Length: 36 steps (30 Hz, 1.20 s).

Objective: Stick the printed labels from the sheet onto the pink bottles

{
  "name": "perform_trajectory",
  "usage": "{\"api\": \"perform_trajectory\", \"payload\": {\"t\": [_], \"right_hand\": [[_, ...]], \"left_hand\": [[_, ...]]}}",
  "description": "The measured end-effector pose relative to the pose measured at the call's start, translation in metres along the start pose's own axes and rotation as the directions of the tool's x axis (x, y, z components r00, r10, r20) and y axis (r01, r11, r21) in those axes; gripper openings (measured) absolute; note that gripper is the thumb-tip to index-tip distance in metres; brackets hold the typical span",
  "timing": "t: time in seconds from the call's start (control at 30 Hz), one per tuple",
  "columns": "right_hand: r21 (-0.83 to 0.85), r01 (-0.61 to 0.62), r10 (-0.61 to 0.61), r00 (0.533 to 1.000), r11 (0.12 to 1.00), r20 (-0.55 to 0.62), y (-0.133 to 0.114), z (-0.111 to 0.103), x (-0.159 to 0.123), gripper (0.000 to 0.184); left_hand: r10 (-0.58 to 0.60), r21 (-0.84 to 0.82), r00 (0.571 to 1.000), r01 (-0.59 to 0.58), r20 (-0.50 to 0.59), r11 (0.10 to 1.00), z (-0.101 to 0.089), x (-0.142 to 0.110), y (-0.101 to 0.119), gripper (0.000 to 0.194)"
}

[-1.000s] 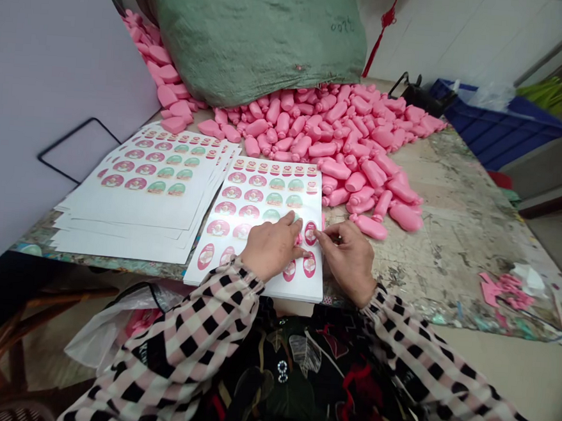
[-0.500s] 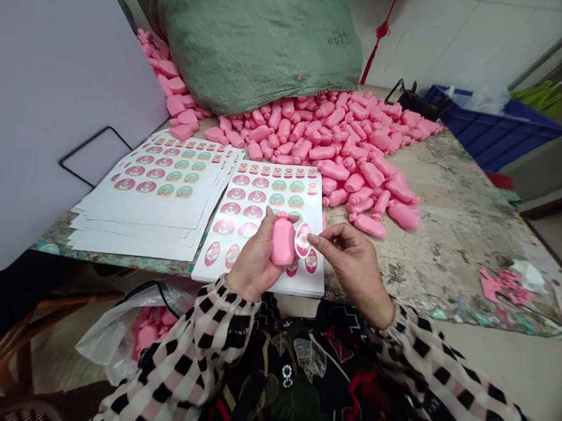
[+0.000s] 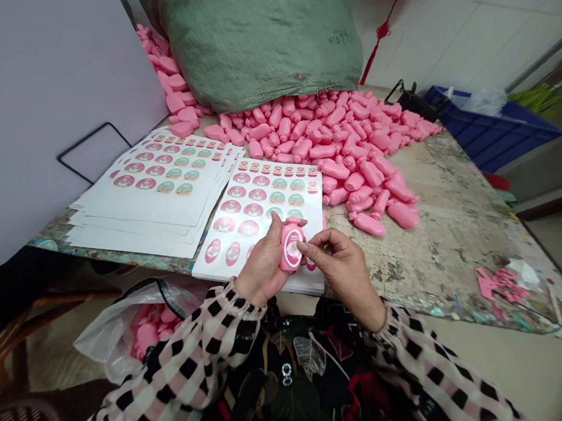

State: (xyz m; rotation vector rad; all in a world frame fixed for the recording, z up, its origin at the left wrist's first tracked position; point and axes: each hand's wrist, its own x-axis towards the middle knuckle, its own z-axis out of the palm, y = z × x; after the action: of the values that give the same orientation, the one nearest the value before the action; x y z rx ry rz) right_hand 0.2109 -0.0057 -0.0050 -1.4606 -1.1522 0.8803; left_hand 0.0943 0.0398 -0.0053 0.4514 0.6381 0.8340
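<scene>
My left hand (image 3: 264, 264) is wrapped round a small pink plastic bottle (image 3: 286, 262), held upright over the sticker sheets. An oval pink sticker (image 3: 292, 247) with a white rim lies against the bottle's front face. My right hand (image 3: 342, 266) pinches toward the bottle, thumb and forefinger at the sticker's right edge. Beneath both hands is a stack of sticker sheets (image 3: 209, 268) with rows of pink and green labels. Part of its lower right is hidden by my hands and the bottle.
More sticker sheets (image 3: 131, 210) lie to the left. Many pink bottles (image 3: 334, 134) are heaped behind, below a green sack (image 3: 254, 42). A blue crate (image 3: 500, 136) stands at the right back. Pink scraps (image 3: 499, 287) lie at right; a plastic bag (image 3: 103, 339) with pink pieces hangs below the table.
The sticker was lifted off the sheet by my right hand and now lies on the bottle's face. My left hand turned over from the sheet, showing the bottle in it.
</scene>
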Motion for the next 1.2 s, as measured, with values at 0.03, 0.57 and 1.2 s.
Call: {"api": "perform_trajectory", "payload": {"t": [0.03, 0.57, 1.2], "right_hand": [[-0.005, 0.003, -0.003, 1.0, 1.0, -0.001, 0.001, 0.0, 0.0, 0.021], [-0.083, 0.016, -0.016, 1.0, 0.996, 0.002, 0.002, -0.001, 0.0, 0.023], [-0.632, 0.14, -0.138, 0.989, 0.762, 0.053, -0.002, -0.03, 0.008, 0.027]], "left_hand": [[0.002, 0.009, 1.0, -0.002, -0.001, 1.0, 0.0, 0.0, 0.0, 0.059], [0.03, 0.043, 0.998, -0.032, 0.062, 0.999, -0.001, -0.004, 0.0, 0.042], [0.061, 0.153, 0.998, -0.063, 0.017, 0.986, -0.002, -0.008, 0.005, 0.035]]}}
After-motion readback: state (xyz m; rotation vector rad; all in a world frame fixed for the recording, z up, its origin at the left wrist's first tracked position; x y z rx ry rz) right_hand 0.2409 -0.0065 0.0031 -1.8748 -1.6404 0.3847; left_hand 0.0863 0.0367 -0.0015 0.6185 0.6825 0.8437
